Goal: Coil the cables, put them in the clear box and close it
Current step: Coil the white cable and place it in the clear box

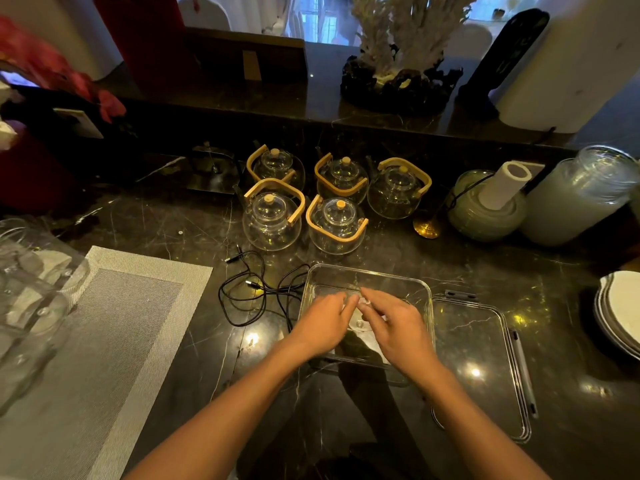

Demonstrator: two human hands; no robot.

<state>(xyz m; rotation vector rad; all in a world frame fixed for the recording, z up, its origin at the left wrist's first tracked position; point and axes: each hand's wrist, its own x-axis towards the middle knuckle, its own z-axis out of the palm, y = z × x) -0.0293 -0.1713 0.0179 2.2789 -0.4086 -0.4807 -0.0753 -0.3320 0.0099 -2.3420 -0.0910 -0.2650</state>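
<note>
A clear box (367, 275) stands open on the dark marble counter in front of me. Both hands hover inside it. My left hand (323, 323) and my right hand (394, 327) meet at the fingertips over a small pale item on the box floor; what it is I cannot tell. Black cables (254, 292) lie in a loose tangle on the counter just left of the box, with plug ends showing. The clear lid (481, 362) lies flat on the counter to the right of the box.
Several glass teapots (272, 220) with wooden handles stand behind the box. A grey woven placemat (104, 334) covers the left. Glassware (24, 299) sits far left, stacked plates (620, 313) far right, jars (578, 199) and a paper roll (502, 185) at back right.
</note>
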